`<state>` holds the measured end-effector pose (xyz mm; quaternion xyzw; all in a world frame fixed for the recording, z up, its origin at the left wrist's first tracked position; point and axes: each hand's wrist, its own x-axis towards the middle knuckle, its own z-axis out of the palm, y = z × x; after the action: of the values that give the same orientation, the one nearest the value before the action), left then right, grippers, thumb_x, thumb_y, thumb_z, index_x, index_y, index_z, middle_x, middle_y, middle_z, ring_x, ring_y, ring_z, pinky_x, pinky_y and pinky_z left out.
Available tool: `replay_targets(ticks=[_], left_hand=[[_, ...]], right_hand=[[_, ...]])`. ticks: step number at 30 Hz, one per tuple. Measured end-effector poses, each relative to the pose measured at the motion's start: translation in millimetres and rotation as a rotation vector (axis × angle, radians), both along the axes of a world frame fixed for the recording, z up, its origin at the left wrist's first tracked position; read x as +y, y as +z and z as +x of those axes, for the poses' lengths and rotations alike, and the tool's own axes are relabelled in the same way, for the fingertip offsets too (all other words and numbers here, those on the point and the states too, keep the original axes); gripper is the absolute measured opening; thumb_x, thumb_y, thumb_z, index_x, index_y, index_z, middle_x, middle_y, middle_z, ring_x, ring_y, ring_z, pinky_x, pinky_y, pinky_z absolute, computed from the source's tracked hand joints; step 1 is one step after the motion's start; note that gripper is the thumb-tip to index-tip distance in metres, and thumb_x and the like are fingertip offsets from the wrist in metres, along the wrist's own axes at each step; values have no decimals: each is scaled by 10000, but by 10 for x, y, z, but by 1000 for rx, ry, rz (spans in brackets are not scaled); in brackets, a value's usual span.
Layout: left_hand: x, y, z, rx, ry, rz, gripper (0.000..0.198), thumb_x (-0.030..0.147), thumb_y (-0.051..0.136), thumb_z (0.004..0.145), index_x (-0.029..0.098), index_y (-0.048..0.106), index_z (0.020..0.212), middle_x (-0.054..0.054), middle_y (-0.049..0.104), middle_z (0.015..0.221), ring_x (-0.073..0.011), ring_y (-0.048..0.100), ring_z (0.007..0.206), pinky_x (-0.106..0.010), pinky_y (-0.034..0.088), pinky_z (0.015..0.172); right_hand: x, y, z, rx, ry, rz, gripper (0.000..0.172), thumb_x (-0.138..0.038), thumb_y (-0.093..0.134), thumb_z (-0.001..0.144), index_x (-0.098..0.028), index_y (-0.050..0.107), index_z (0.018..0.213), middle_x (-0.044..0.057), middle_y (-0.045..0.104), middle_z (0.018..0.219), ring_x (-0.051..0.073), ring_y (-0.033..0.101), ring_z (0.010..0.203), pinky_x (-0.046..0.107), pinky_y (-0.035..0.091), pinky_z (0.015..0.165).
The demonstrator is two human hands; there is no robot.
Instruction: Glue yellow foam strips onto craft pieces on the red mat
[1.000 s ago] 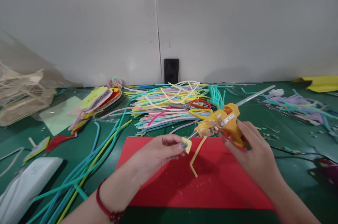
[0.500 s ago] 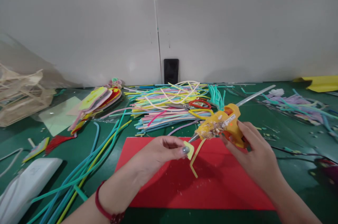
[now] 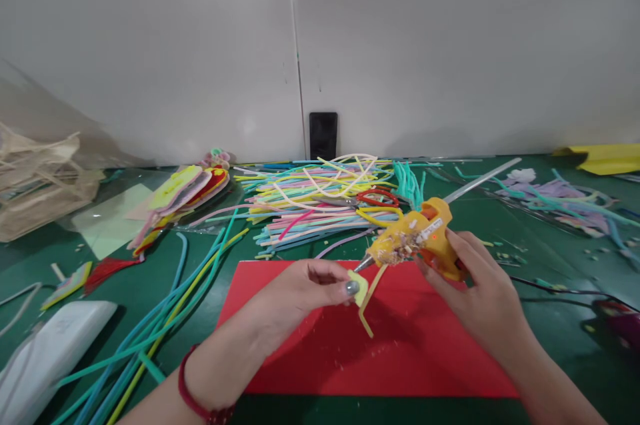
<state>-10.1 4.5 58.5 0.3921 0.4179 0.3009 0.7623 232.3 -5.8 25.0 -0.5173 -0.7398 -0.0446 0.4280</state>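
My left hand pinches a small pale yellow foam piece with a thin yellow strip hanging from it, above a red sheet on the green table. My right hand is closed round the handle of a yellow hot glue gun, crusted with old glue. The gun's metal nozzle points left and sits just above the foam piece, almost touching it. A clear glue stick sticks out of the gun's back.
A heap of coloured foam strips with red-handled scissors lies behind the red sheet. Felt cut-outs are stacked at left, long teal strips run forward, a white object lies bottom left. White partitions wall the back.
The glue gun's nozzle has come down and left toward the foam piece; my left hand has shifted the piece slightly right and lower under the nozzle.
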Motion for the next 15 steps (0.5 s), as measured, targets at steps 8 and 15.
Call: replay_targets(ticks=[8, 15], left_hand=[[-54, 34, 34, 72, -80, 65, 255, 359, 819, 551, 170, 690, 664, 15, 626, 628, -107, 550, 631, -242, 434, 692], [-71, 132, 19, 238, -161, 235, 139, 318, 721, 676, 185, 684, 695, -5, 662, 706, -134, 589, 693, -248, 452, 682]], right_hand=[[43, 10, -11, 18, -130, 1, 268, -353, 571, 814, -209, 534, 1037, 39, 530, 809, 168, 530, 687, 295, 465, 610], [265, -190, 539, 118, -533, -110, 413, -513, 541, 780, -163, 573, 998, 100, 534, 849, 288, 517, 851, 424, 418, 730]])
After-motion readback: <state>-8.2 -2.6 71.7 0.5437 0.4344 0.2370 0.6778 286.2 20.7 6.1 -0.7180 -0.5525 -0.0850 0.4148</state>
